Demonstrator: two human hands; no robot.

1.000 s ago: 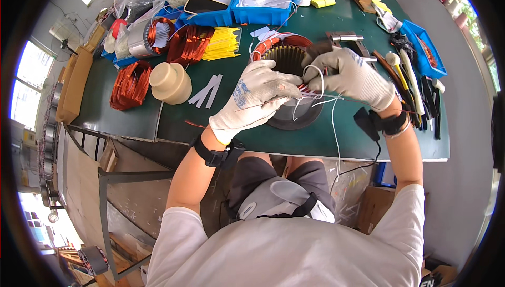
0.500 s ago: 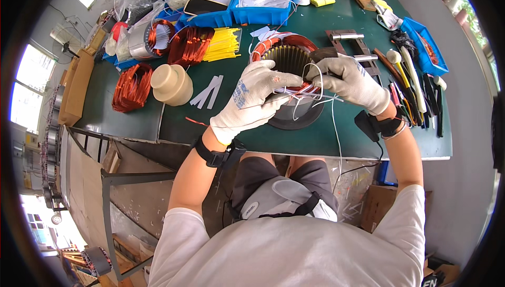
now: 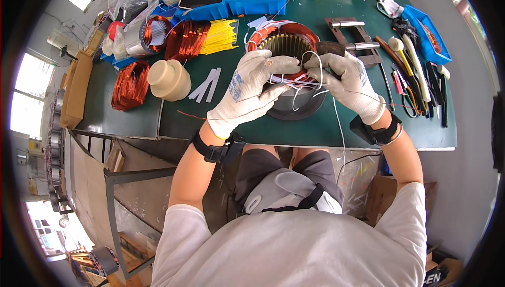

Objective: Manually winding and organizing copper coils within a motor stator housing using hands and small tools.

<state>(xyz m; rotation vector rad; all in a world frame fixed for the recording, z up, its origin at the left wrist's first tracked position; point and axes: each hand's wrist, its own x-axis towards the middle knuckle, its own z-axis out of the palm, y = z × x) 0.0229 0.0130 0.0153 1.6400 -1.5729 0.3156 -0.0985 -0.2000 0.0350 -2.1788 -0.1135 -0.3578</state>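
A motor stator point(image 3: 286, 49) with copper-red windings and yellowish slot liners stands on a dark round base point(image 3: 297, 109) near the table's front edge. Both my hands wear pale knit gloves. My left hand point(image 3: 255, 90) grips the near rim of the winding, fingers over the top and thumb on the outside. On the right side of that rim, my right hand point(image 3: 344, 79) pinches a white cord point(image 3: 321, 79), which loops up beside its fingers. More cord is wrapped along the rim and trails down past the table edge. A thin reddish wire point(image 3: 192, 114) runs out beside my left wrist.
Left of the stator lie white strips point(image 3: 206, 84), a cream plastic piece point(image 3: 169, 80), copper coils point(image 3: 130, 86) and yellow sticks point(image 3: 219, 37). At right are a metal frame point(image 3: 353, 37), a mallet point(image 3: 402, 58), several hand tools and a blue bin point(image 3: 428, 34).
My right hand has shifted slightly left and down, its wrist turned. The cord ends that stuck out to the right have dropped closer to the rim. My left hand stays at the winding.
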